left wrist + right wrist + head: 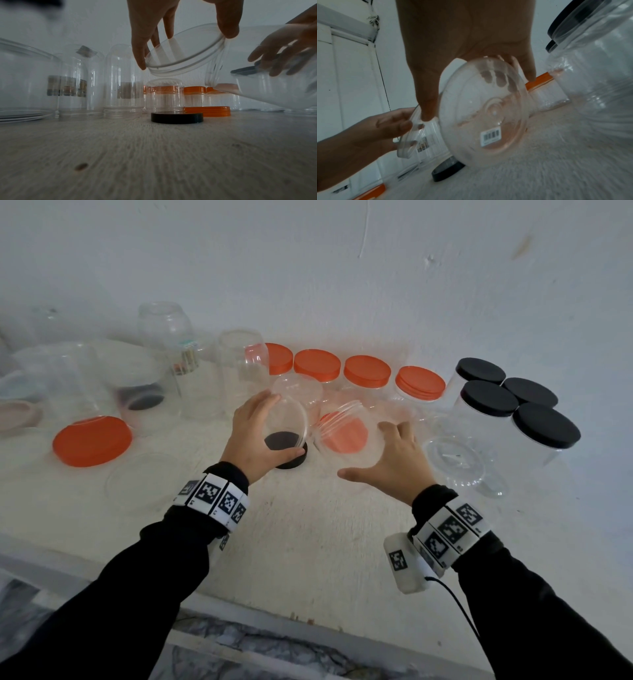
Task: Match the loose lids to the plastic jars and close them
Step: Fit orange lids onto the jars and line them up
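Right now my left hand point(255, 433) pinches a clear lid point(289, 422) at its rim, while my right hand point(394, 455) grips a clear jar point(346, 429) tilted on its side, mouth toward nine o'clock, facing the lid just beside it. The right wrist view alone shows a barcode sticker point(490, 136) on the jar's base; the left wrist view shows a black lid point(177, 117) lying on the worktop point(154, 155) below.

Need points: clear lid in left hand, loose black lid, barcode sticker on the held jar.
clear lid point(184, 54), left wrist view, on its flat transparent face between the fingers.
black lid point(177, 118), left wrist view, on its side wall, flat on the table.
barcode sticker point(491, 137), right wrist view, on the sticker, on the jar's base.
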The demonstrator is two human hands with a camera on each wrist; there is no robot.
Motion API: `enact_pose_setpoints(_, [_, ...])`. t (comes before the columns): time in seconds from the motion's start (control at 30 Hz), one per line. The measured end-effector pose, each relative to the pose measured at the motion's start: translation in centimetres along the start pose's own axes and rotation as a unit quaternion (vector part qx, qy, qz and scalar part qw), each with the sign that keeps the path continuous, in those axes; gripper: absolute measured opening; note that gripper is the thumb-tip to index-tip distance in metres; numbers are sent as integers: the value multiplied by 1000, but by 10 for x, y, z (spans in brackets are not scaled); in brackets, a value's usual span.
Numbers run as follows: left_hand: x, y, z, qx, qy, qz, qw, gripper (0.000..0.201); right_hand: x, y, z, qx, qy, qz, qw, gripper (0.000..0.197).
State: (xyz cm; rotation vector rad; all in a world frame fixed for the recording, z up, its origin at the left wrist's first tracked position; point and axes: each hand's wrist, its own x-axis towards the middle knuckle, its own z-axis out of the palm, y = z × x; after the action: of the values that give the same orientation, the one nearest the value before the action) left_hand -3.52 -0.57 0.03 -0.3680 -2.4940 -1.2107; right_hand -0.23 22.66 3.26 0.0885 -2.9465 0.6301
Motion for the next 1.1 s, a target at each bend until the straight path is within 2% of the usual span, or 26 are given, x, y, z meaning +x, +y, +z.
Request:
enact_pose_setpoints(0.23, [-1, 0, 0, 0, 7, 6, 1000, 86, -7, 2, 5, 41, -12, 7, 999, 96])
enact_pose_setpoints(0.37, [0, -1, 1, -1, 13, 5, 1000, 86, -12, 6, 11, 109, -23, 19, 994, 94])
enact_pose_setpoints(0.67, [0, -1, 1, 3, 11, 14, 1000, 84, -26, 26, 19, 279, -61, 83, 955, 99])
enact_pose_setpoints(0.8, [0, 0, 2, 3, 6, 12, 1000, 82, -30, 31, 23, 304, -45, 104, 946, 94])
enact_pose_setpoints(0.97, [1, -1, 6, 13, -30, 24, 999, 84, -35, 32, 24, 306, -45, 89, 947, 94])
enact_pose_setpoints(1.1, [0, 5, 8, -1, -58, 54, 997, 90, -40, 34, 25, 333, -69, 87, 937, 88])
